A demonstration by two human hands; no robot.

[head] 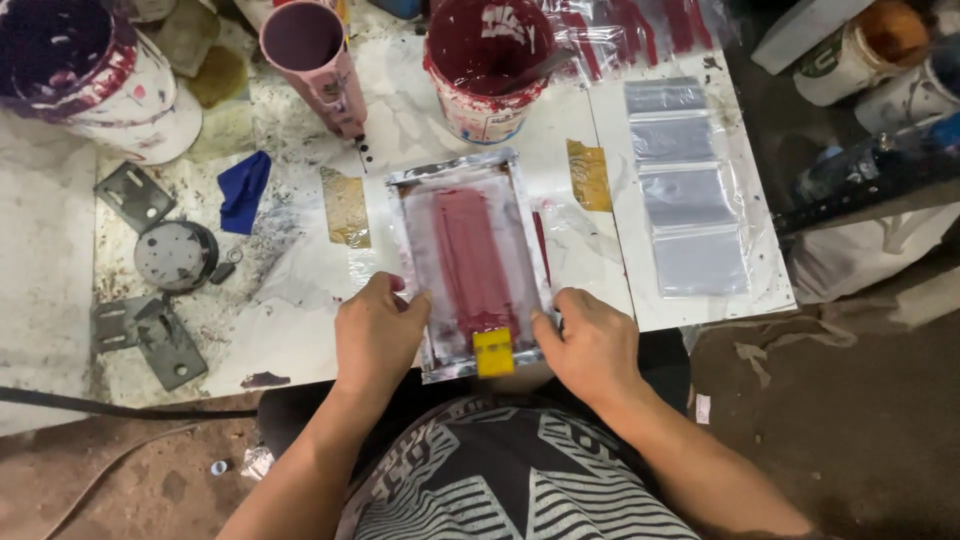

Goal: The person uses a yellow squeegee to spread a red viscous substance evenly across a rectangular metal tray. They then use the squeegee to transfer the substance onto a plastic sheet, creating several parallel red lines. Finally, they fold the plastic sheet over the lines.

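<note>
The left hand (375, 335) and right hand (592, 345) press flat on the near corners of the silver frame (470, 265) on the white table (300, 330), gripping nothing. It looks light, stiff, messy with wet red paint; hold its clean edges.

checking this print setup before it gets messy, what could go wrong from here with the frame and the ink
1. Both hands, left and right, press the frame at its near corners only; the far end might lift or shift and smear the red ink.
2. The yellow squeegee sits at the frame's near edge, over the lap; it could slide off.
3. The open ink bucket stands just beyond the frame; a push forward may bump it.
</note>
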